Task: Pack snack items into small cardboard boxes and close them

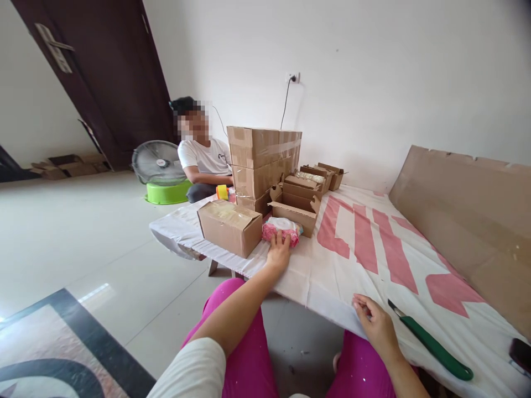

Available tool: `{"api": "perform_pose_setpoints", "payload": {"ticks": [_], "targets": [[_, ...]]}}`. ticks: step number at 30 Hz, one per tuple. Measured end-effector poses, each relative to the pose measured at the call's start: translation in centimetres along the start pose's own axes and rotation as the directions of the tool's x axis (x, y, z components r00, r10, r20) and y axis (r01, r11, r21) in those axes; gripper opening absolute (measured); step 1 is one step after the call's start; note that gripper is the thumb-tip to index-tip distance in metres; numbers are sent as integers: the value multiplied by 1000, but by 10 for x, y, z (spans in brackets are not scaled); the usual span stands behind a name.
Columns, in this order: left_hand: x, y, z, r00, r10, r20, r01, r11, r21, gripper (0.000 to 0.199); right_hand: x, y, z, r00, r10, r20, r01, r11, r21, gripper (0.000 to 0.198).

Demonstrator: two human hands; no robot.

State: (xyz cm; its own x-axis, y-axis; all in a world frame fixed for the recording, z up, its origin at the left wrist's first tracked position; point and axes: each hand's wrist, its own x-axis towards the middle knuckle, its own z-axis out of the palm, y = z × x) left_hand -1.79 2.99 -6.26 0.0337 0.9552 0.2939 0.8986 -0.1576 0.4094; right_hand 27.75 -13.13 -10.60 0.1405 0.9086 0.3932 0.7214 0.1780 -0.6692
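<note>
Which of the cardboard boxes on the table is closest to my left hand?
The open box just behind the pink packet that your left hand touches. The taped-shut box sits further left; the stacked cartons stand behind.

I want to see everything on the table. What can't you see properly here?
All in the head view:
- Pink packet: the left hand covers its near side; its contents are unreadable.
- Dark object: cut off by the right edge.
- Open small boxes: their walls hide what is inside.
- Sealed box: its contents are hidden.
- Green-handled knife: beside the right hand, its blade is too thin to make out.
</note>
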Motion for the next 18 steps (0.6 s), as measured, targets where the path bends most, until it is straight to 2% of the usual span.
{"api": "perform_pose_setpoints", "payload": {"ticks": [3, 6, 9, 12, 14, 16, 18], "targets": [[8, -2, 3, 1000, -11, -11, 11, 1000, -13, 56, -1, 2, 3, 999, -37, -14, 36, 999, -39, 41], [13, -7, 1, 1000, 0, -4, 0, 1000, -31, 62, 0, 3, 4, 999, -40, -20, 38, 998, -54, 38], [7, -8, 4, 1000, 19, -9, -20, 998, -58, 70, 0, 0, 3, 999, -43, -21, 41, 998, -52, 37], [-8, -3, 0, 996, 83, -20, -84, 993, -80, 64, 0, -3, 1, 999, -43, -30, 41, 998, -53, 36], [-17, 3, -15, 986, 163, -27, -165, 982, -87, 56, -1, -4, 0, 999, -38, -33, 36, 998, -51, 36], [-21, 5, -40, 968, 236, -87, -242, 968, -67, 50, -1, -3, 0, 999, -40, -28, 38, 998, -46, 36], [-16, -3, -75, 940, 241, -240, -250, 968, -4, 45, 0, -2, 0, 999, -49, -17, 49, 998, -40, 36]]}}
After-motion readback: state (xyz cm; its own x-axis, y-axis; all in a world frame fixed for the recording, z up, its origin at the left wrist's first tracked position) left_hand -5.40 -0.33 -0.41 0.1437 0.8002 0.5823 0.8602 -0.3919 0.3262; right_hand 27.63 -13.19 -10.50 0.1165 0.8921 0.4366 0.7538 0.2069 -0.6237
